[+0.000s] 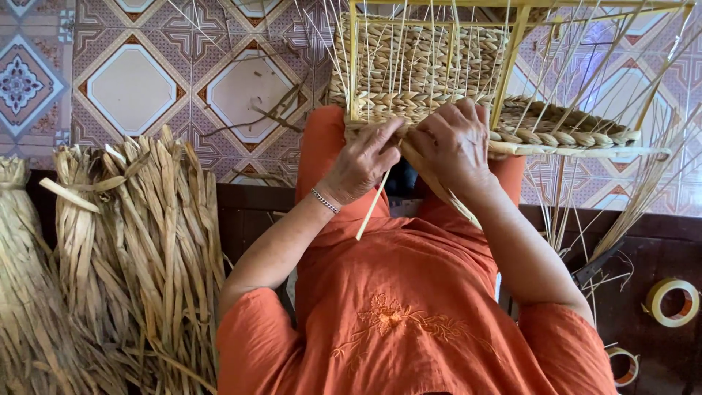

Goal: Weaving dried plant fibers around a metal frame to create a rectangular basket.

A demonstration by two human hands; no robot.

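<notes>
Resting against both hands' grip: woven basket (431,80)

Soft, even daylight fills the view, brightest on the tiled floor (131,88) at the top right, where a pale bluish glare washes the pattern. Shadows are faint. Focus is sharp; the lower right corner is dim.

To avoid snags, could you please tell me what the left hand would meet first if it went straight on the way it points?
Probably the woven straw basket rim it already touches; left hand.
</notes>
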